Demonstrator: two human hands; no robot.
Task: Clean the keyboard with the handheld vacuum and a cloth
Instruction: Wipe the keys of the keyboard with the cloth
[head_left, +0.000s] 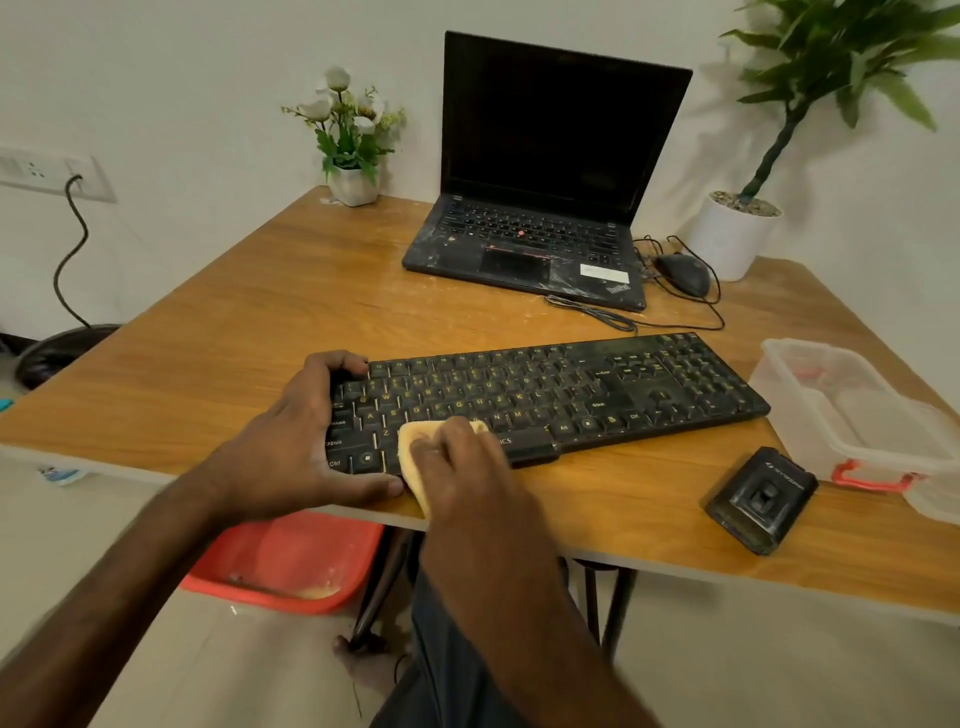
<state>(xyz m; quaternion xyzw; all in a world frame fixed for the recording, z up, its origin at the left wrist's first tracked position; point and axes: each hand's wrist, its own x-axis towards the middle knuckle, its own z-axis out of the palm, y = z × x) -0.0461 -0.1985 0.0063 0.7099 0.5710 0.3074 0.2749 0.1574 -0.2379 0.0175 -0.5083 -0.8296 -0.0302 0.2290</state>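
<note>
Cloth pressed on the keyboard's (571, 395) near-left keys, one hand wiping and the other bracing.

The keyboard lies along the near edge of the table (311, 291), its long axis running left to right. The yellow cloth (413, 441) sits on its bottom rows beside the space bar, with the right hand (457, 467) curled over it and bearing down. The left hand (306, 436) clamps the keyboard's left end, fingers hooked over the far corner and thumb along the front edge. Most of the keys lie to the right of the cloth, so the wipe probably travels that way, on the right hand's own side. Right of the keyboard's near edge lies what looks like the handheld vacuum (761, 499), ungripped; beyond the keyboard stands a laptop (545, 182).
</note>
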